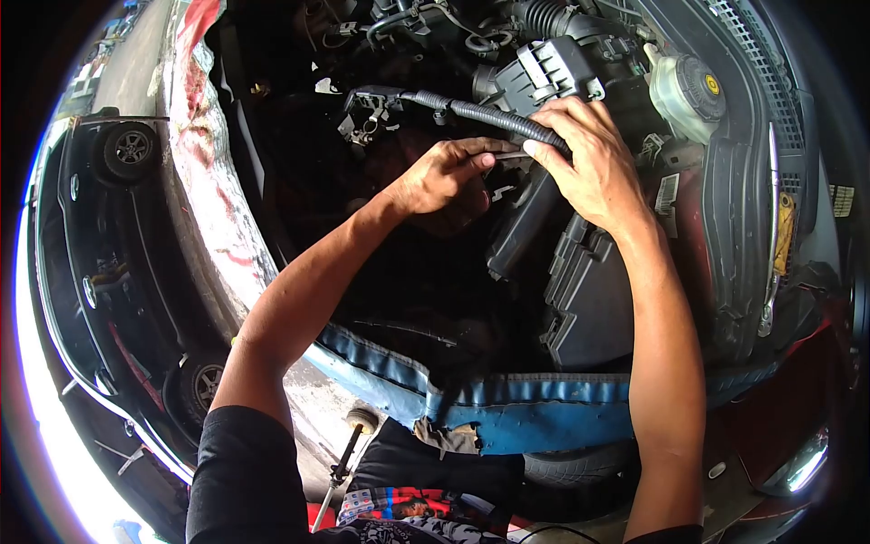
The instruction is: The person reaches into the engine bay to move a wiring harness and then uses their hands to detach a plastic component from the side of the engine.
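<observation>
My left hand (444, 174) is closed, thumb and fingers pinching a thin dark strip (512, 155) beside the hose. My right hand (587, 156) wraps its fingers round the end of a black corrugated hose (494, 114), with the thumb near the strip's other end. The hose runs left to a bracket with connectors (367, 122). Behind my right hand sits a black box with a ribbed top (551, 71). Below the hands a dark tube-shaped part (526, 227) slants down. What lies under my right fingers is hidden.
A white fluid reservoir (689, 91) stands at the upper right. A long metal wrench (773, 227) lies on the right edge beside a yellow part (784, 236). A blue cover (535, 412) drapes the near edge. A black car (127, 272) is parked at the left.
</observation>
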Demonstrator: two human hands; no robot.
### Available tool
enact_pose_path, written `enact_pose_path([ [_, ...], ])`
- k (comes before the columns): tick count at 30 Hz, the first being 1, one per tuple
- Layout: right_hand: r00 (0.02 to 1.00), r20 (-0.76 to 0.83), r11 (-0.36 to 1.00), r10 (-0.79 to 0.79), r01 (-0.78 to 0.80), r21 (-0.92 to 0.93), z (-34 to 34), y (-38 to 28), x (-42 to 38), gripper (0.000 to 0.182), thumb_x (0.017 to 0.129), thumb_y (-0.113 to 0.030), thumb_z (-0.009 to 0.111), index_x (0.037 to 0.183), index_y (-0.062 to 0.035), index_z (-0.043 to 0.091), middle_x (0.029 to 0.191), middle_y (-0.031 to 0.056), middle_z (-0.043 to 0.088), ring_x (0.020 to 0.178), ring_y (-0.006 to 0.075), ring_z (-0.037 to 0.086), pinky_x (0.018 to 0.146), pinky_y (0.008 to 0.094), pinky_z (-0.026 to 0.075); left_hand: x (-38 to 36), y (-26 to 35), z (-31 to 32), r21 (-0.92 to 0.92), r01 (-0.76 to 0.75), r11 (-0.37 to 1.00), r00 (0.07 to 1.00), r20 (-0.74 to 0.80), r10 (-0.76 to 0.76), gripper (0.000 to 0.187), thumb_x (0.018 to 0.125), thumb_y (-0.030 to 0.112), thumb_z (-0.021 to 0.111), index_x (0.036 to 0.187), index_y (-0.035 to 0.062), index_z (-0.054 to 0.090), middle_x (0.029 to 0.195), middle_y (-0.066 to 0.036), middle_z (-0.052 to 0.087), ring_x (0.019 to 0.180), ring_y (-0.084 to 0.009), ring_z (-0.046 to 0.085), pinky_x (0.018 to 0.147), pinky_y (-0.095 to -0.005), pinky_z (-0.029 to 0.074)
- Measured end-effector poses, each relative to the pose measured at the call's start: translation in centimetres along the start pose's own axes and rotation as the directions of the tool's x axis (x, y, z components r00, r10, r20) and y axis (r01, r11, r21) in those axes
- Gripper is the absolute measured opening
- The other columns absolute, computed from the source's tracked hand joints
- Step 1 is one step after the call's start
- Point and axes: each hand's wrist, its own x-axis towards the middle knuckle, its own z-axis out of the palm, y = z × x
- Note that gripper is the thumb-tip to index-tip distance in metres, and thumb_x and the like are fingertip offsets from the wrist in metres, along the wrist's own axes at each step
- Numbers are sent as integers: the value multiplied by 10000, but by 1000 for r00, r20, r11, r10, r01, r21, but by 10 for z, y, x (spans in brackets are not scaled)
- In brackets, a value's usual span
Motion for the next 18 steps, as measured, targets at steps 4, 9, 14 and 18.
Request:
enact_pose_path([
  [4, 1000, -9, 1000, -5, 5, -12, 1, 0, 0, 247, 925, -196, 718, 1123, -50, 703, 1137, 69, 667, 1080, 287, 586, 1008, 417, 455, 8, -11, 2, -348, 51, 936, 993, -83, -84, 386, 1098, 344, 532, 1319, 44, 631, 953, -52, 715, 797, -133, 685, 757, -294, 560],
  [9, 1000, 6, 1000, 13, -13, 2, -1, -3, 1, 238, 919, -189, 725, 1112, -51, 702, 1135, 71, 664, 1091, 287, 580, 1016, 418, 450, 12, -16, 20, -416, -25, 909, 973, -219, -73, 470, 1105, 458, 460, 1292, 63, 633, 1042, -32, 714, 649, -82, 613, 582, -261, 526],
  [14, 1000, 14, 1000, 19, -20, 12, 0, -2, 2, 235, 924, -191, 720, 1115, -55, 701, 1135, 67, 659, 1099, 285, 579, 1022, 421, 447, 21, -23, 29, -425, 22, 905, 954, -263, -147, 624, 1072, 605, 412, 1253, 57, 650, 940, -18, 712, 459, -68, 485, 411, -257, 423],
  [18, 1000, 12, 1000, 13, -13, 10, 0, -1, 1, 243, 924, -197, 718, 1120, -55, 703, 1135, 66, 658, 1097, 277, 581, 1020, 417, 448, 25, -20, 28, -311, 77, 947, 913, -360, -192, 654, 1071, 625, 390, 1142, 26, 644, 711, 3, 584, 433, -85, 441, 392, -276, 355],
])
